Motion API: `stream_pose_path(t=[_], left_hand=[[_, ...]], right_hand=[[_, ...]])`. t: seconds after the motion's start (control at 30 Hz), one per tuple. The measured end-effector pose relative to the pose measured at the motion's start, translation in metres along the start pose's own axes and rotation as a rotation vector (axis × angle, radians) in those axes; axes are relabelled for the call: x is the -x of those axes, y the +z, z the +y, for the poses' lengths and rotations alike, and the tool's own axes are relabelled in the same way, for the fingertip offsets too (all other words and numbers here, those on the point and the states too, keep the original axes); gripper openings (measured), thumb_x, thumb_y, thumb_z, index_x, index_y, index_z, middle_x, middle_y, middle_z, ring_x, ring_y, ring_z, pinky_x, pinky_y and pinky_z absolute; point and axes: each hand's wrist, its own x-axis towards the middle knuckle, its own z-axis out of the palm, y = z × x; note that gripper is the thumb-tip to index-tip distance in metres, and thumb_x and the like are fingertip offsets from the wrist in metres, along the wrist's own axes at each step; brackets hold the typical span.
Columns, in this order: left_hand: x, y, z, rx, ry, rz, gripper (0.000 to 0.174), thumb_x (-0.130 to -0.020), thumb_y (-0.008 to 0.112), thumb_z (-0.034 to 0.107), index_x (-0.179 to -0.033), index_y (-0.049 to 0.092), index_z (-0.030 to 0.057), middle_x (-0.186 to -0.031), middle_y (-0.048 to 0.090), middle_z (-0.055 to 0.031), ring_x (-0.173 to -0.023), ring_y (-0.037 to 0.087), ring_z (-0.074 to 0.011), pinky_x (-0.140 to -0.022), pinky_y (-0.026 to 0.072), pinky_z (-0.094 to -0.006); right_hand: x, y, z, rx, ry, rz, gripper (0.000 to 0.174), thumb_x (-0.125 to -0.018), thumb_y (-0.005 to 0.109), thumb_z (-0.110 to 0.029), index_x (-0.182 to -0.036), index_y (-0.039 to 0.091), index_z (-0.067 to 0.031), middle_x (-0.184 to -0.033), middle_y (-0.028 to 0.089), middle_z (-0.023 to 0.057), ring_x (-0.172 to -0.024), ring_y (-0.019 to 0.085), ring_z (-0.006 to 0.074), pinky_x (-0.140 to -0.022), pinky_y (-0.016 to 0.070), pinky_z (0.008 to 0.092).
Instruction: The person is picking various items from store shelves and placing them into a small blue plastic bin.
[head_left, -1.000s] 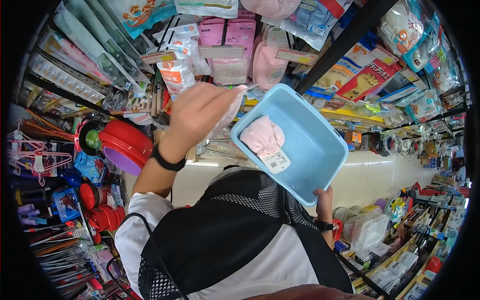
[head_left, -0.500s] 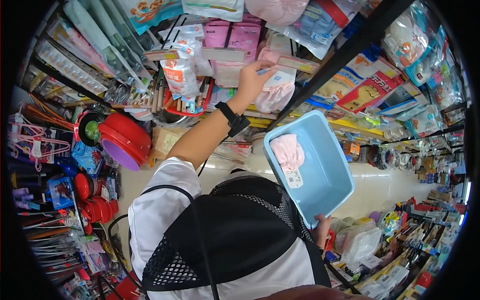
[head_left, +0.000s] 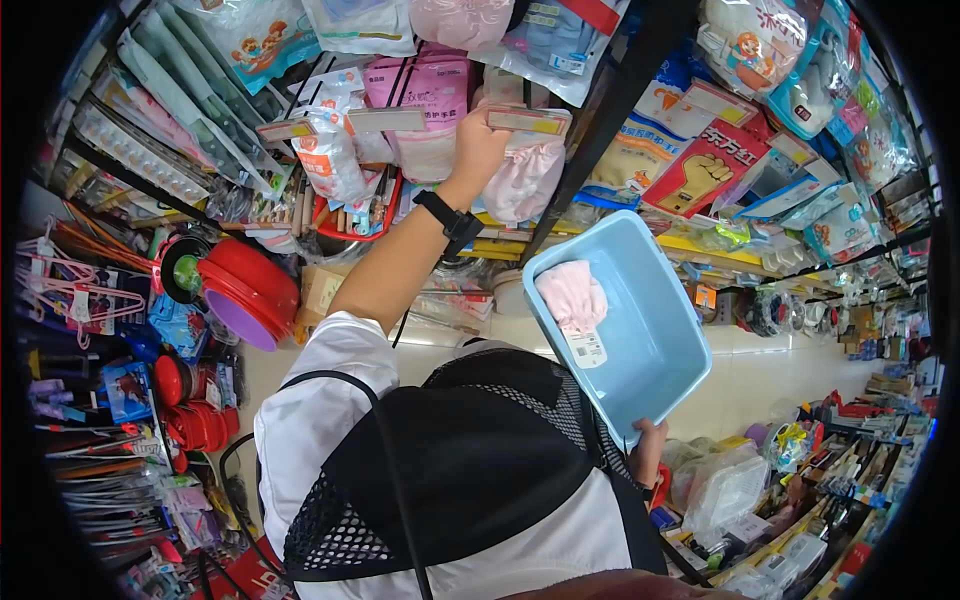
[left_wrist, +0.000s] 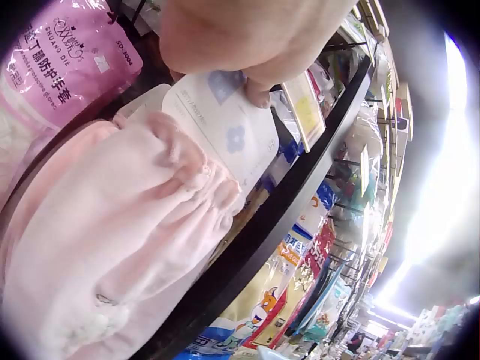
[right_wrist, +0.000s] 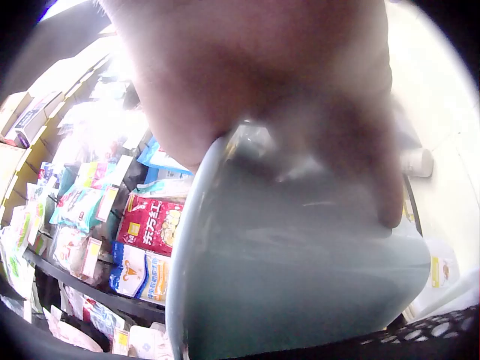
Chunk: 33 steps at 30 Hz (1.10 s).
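My left hand is up at the rack, behind a price tag holder. In the left wrist view its thumb and fingers pinch a white card with blue flower prints. From that card hangs a pink gathered cloth item, in front of more pink cloth. My right hand grips the near rim of a light blue plastic basin, holding it tilted before my body. Inside the basin lies a similar pink cloth item with its white card.
Pink glove packs hang left of my left hand. A black rack post stands to its right, with red and yellow glove packs beyond. Red basins are at the left. A lower shelf of clear containers lies at the right.
My left hand has moved from in front of the rack up to the hook, bringing a pink cloth item on its card with it. The basin has shifted right and down in view.
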Motion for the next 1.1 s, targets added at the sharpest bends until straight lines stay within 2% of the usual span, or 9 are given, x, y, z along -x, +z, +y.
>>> stream_pose_path(t=[0.27,0.5,0.57,0.7,0.77,0.83,0.93,1.03,1.1], left_hand=[[-0.013,-0.007,-0.007,0.179,0.002,-0.135,0.036,-0.077,0.049,-0.010,-0.106,0.068,-0.0030,-0.103,0.069,-0.0145,-0.094,0.066,-0.0224,-0.086,0.0488,-0.0290],[-0.040,0.016,-0.033,-0.162,0.257,0.034,0.022,-0.081,0.063,0.004,-0.103,0.069,0.0028,-0.094,0.065,-0.0150,-0.091,0.062,-0.0314,-0.082,0.0480,-0.0353],[-0.057,0.019,-0.056,-0.633,0.497,0.220,0.019,-0.080,0.064,0.009,-0.097,0.071,0.0066,-0.092,0.062,-0.0132,-0.090,0.056,-0.0316,-0.081,0.0457,-0.0386],[-0.065,0.017,-0.046,-0.806,0.496,0.272,0.016,-0.077,0.069,0.017,-0.091,0.073,0.0101,-0.101,0.059,-0.0148,-0.090,0.050,-0.0360,-0.079,0.0426,-0.0448],[-0.060,0.018,-0.050,-0.838,0.405,0.229,0.029,-0.076,0.069,0.018,-0.103,0.070,0.0108,-0.111,0.055,-0.0182,-0.098,0.049,-0.0389,-0.085,0.0410,-0.0465],[-0.045,0.018,-0.048,-0.694,0.400,0.425,0.044,-0.077,0.067,0.017,-0.120,0.060,0.0102,-0.116,0.052,-0.0208,-0.107,0.046,-0.0406,-0.093,0.0374,-0.0470],[0.019,0.009,-0.057,-0.636,0.343,0.325,0.032,-0.086,0.062,0.018,-0.113,0.053,0.0010,-0.108,0.052,-0.0230,-0.104,0.047,-0.0413,-0.093,0.0344,-0.0489],[0.090,0.004,-0.048,-0.206,-0.081,-0.155,0.020,-0.088,0.062,0.015,-0.099,0.058,-0.0006,-0.095,0.060,-0.0169,-0.087,0.058,-0.0323,-0.077,0.0462,-0.0419],[0.110,0.003,-0.011,-0.242,0.041,-0.387,0.025,-0.087,0.065,0.019,-0.102,0.058,-0.0005,-0.099,0.062,-0.0175,-0.091,0.060,-0.0318,-0.079,0.0478,-0.0417]], right_hand=[[-0.029,-0.030,0.001,-0.019,-0.033,-0.041,0.046,-0.064,0.051,-0.001,-0.110,0.051,0.0088,-0.093,0.057,0.0104,-0.081,0.057,0.0230,-0.075,0.0471,0.0320],[-0.032,-0.048,0.004,-0.004,-0.066,-0.039,0.036,-0.064,0.051,-0.002,-0.099,0.055,0.0060,-0.088,0.057,0.0075,-0.080,0.055,0.0204,-0.073,0.0446,0.0305],[-0.029,-0.050,0.002,-0.004,-0.071,-0.023,0.035,-0.064,0.052,-0.002,-0.098,0.055,0.0054,-0.087,0.057,0.0073,-0.079,0.055,0.0204,-0.073,0.0442,0.0306],[-0.016,-0.045,0.004,-0.033,-0.094,0.057,0.033,-0.064,0.053,-0.002,-0.096,0.057,0.0056,-0.084,0.057,0.0066,-0.077,0.054,0.0192,-0.071,0.0433,0.0291],[-0.017,-0.041,0.008,-0.048,-0.110,0.080,0.032,-0.064,0.054,-0.002,-0.095,0.058,0.0060,-0.083,0.058,0.0061,-0.075,0.055,0.0175,-0.069,0.0433,0.0275],[-0.020,-0.038,0.014,-0.046,-0.124,0.060,0.032,-0.064,0.053,-0.002,-0.095,0.058,0.0060,-0.083,0.058,0.0059,-0.075,0.055,0.0171,-0.069,0.0435,0.0270],[-0.010,-0.032,0.020,-0.055,-0.110,0.027,0.032,-0.064,0.053,-0.002,-0.095,0.058,0.0060,-0.084,0.059,0.0058,-0.075,0.056,0.0169,-0.069,0.0440,0.0271],[-0.006,-0.018,0.017,0.006,-0.087,-0.001,0.032,-0.065,0.054,-0.001,-0.095,0.059,0.0060,-0.084,0.060,0.0058,-0.074,0.057,0.0168,-0.067,0.0443,0.0277],[-0.011,-0.004,0.017,-0.002,-0.088,0.013,0.031,-0.065,0.054,0.000,-0.095,0.059,0.0063,-0.083,0.061,0.0067,-0.073,0.057,0.0172,-0.066,0.0447,0.0281]])
